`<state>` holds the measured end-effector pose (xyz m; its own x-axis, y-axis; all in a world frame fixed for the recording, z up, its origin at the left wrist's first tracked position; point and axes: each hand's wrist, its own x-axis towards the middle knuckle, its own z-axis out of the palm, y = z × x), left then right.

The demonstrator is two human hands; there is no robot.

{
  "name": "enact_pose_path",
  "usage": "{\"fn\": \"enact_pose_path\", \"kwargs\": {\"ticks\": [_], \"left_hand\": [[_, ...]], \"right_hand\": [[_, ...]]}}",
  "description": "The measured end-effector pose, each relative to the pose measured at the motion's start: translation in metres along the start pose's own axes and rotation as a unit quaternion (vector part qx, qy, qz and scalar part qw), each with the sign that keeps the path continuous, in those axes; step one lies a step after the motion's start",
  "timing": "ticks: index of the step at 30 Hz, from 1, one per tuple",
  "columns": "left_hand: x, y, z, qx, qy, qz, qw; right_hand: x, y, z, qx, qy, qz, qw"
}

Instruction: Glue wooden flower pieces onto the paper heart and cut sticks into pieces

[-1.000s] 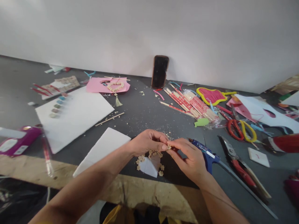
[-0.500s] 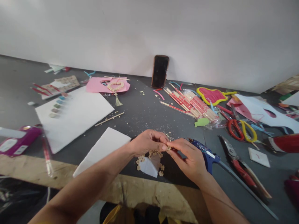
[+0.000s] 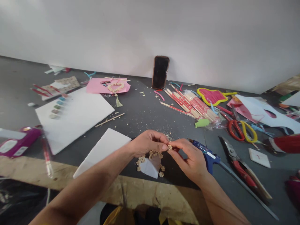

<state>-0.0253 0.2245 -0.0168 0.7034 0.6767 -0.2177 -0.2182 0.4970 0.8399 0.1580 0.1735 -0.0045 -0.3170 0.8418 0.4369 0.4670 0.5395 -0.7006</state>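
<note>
Barely shifted from a second ago, left hand [image 3: 148, 143] and right hand [image 3: 191, 157] pinch a small beige flower [image 3: 170, 147] between them — near a white card [image 3: 149, 168] edged with similar flowers [image 3: 161, 174].

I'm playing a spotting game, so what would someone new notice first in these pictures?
Probably the left hand and right hand in the middle, meeting at a tiny beige flower. Next, perhaps, the phone standing upright at the back by the pale wall. Bright colours might pull the eye right too: to the pink shape edged in yellow near the wall, and the scissors with red and yellow handles, nearer.
</note>
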Motion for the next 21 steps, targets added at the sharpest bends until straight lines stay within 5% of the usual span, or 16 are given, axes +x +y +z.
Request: {"fn": "enact_pose_path", "kwargs": {"ticks": [21], "left_hand": [[-0.0002,0.0011,-0.0008,0.004,0.003,-0.001,1.0]], "right_hand": [[-0.0005,0.0031,0.0018,0.012,-0.011,-0.004,1.0]]}}
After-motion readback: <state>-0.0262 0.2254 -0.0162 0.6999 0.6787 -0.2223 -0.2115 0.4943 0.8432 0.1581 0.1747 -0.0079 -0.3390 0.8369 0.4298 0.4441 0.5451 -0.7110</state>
